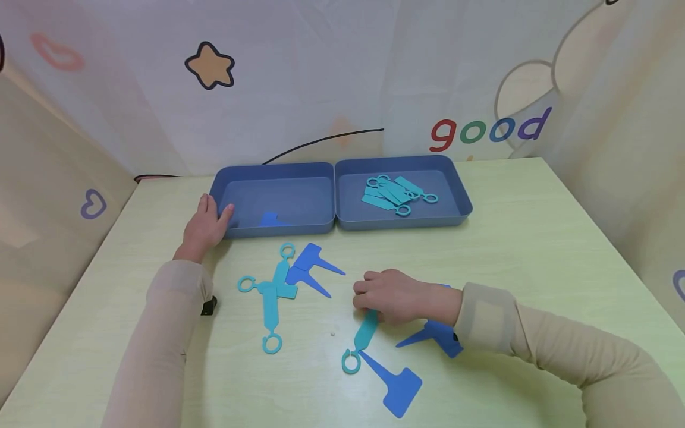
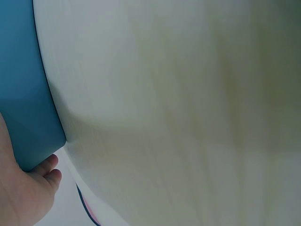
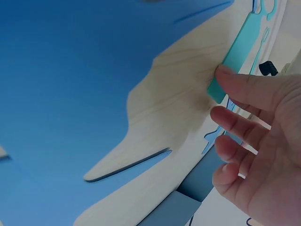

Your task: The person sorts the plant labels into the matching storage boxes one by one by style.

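Observation:
My left hand (image 1: 204,223) holds the left wall of the left blue tray (image 1: 274,230), thumb over the rim and fingers along the outside. One blue T-shaped plant label (image 1: 272,219) lies inside that tray. Over the table, my right hand (image 1: 393,295) pinches the flat end of a teal ring-ended tag (image 1: 366,333); in the right wrist view the thumb presses on that teal tag (image 3: 242,47). By the tag's ring lies a blue T-shaped label (image 1: 401,389). Another blue label (image 1: 441,336) is partly hidden under my right wrist.
The right blue tray (image 1: 404,223) adjoins the left one and contains several teal tags (image 1: 393,193). Between my hands, three overlapping teal tags (image 1: 271,306) lie beside two blue labels (image 1: 307,257). A printed curtain (image 1: 321,77) stands behind the table.

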Tool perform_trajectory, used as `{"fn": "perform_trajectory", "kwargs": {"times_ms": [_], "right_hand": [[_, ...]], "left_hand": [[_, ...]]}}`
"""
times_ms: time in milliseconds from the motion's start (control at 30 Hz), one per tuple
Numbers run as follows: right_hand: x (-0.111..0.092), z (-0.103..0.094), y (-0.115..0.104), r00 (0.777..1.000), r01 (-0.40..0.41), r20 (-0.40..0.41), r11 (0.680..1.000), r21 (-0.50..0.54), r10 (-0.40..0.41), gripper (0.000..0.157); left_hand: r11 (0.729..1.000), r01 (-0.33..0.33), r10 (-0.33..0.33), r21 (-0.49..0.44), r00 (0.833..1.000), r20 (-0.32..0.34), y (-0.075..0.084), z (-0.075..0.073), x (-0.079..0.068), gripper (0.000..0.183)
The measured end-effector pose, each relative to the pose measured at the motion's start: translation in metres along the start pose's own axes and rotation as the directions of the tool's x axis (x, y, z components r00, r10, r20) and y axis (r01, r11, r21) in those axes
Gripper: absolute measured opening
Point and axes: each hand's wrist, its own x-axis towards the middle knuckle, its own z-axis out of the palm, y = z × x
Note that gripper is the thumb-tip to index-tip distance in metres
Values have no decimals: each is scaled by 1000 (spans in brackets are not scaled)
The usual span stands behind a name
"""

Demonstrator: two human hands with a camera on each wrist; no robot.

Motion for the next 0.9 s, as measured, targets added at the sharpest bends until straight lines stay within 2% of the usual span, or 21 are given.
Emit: {"fn": "perform_trajectory", "kwargs": {"times_ms": [167, 367, 600, 767, 833, 900], "right_hand": [[2, -2, 0, 998, -27, 58, 995, 95, 22, 16], [3, -3, 1, 993, -72, 102, 984, 162, 56, 16], [6, -3, 8, 974, -177, 189, 936, 305, 122, 18], [4, 1, 20, 975, -189, 192, 864, 467, 109, 16], [5, 1, 25, 974, -197, 202, 810, 553, 99, 16], [5, 2, 32, 967, -230, 232, 728, 645, 100, 15]], "left_hand": [[1000, 1, -1, -5, 1000, 4, 0, 0, -1, 84], [1000, 1, -1, -3, 1000, 3, 0, -1, 0, 84], [1000, -6, 6, -9, 1000, -4, -2, 0, 1, 86], [1000, -5, 5, -9, 1000, -4, -3, 1, 2, 85], [1000, -3, 3, -8, 1000, 1, -2, 1, 1, 85], [1000, -1, 1, -6, 1000, 1, -2, 1, 1, 85]]}}
